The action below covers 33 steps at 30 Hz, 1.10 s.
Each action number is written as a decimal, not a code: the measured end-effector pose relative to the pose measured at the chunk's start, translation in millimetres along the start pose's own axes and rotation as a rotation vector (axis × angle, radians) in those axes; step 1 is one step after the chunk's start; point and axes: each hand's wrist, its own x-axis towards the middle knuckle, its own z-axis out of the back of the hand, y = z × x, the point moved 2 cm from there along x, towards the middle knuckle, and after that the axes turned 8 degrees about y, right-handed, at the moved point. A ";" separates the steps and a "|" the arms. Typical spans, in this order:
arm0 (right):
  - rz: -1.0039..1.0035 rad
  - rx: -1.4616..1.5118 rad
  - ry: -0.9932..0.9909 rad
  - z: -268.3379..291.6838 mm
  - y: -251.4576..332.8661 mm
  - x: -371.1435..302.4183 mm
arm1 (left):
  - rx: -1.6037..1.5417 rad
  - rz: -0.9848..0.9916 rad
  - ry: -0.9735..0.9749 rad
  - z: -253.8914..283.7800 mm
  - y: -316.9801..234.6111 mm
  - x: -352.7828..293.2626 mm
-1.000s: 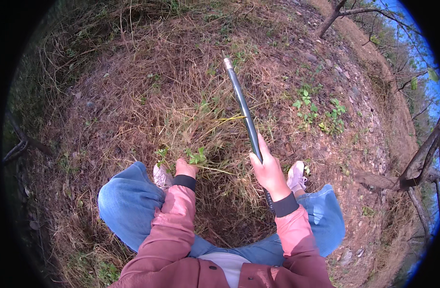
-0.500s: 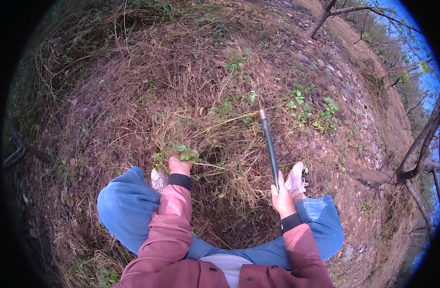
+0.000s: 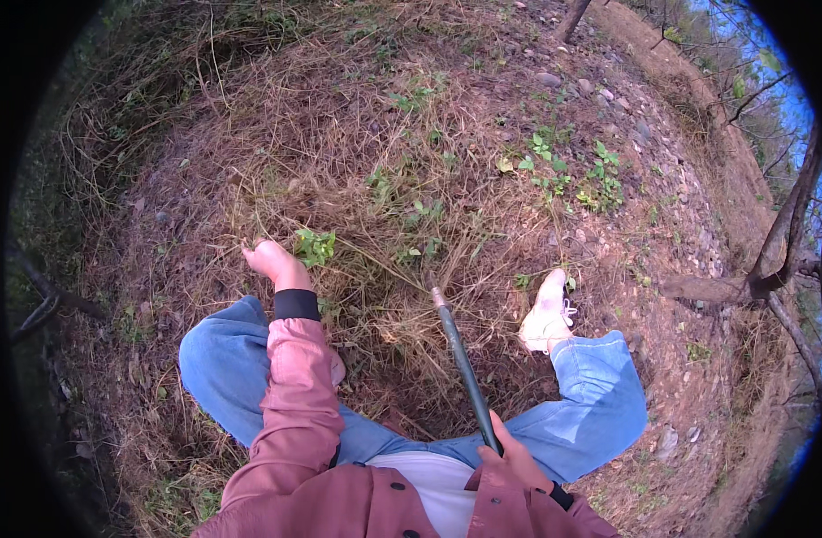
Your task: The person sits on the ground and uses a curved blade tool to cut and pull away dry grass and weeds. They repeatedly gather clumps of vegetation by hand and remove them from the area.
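Observation:
My left hand (image 3: 275,260) is stretched forward on the left, its fingers closed round dry grass stalks (image 3: 236,242) that show at the fingertips. A small green leafy plant (image 3: 314,247) is just right of that wrist. Low on the right, close to my body, my right hand (image 3: 510,451) is wrapped round a dark green tool handle (image 3: 465,372). It slants forward and left to a pale metal collar (image 3: 439,297). Whatever extends past the collar blends into the dry grass (image 3: 402,323) and cannot be made out.
My legs in blue jeans (image 3: 590,403) are spread to either side, with a pale shoe (image 3: 547,314) on the right. Green seedlings (image 3: 599,175) grow ahead on the right, near stones (image 3: 550,79). A bare tree branch (image 3: 787,224) stands at the right edge.
My left hand has moved forward and left. My right hand has drawn the tool handle back toward my body and to the left, so its collar is now nearer me.

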 end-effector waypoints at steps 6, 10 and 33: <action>-0.079 0.224 0.075 6.7 12.8 11.2 | 0.555 -0.715 0.489 -37.7 -36.3 -78.0; -0.092 0.507 -0.017 25.5 46.5 33.7 | 0.938 -0.658 0.891 -34.0 -3.6 -135.7; -0.339 0.755 0.074 92.6 80.1 79.8 | 1.981 -0.086 1.513 48.7 150.2 -233.7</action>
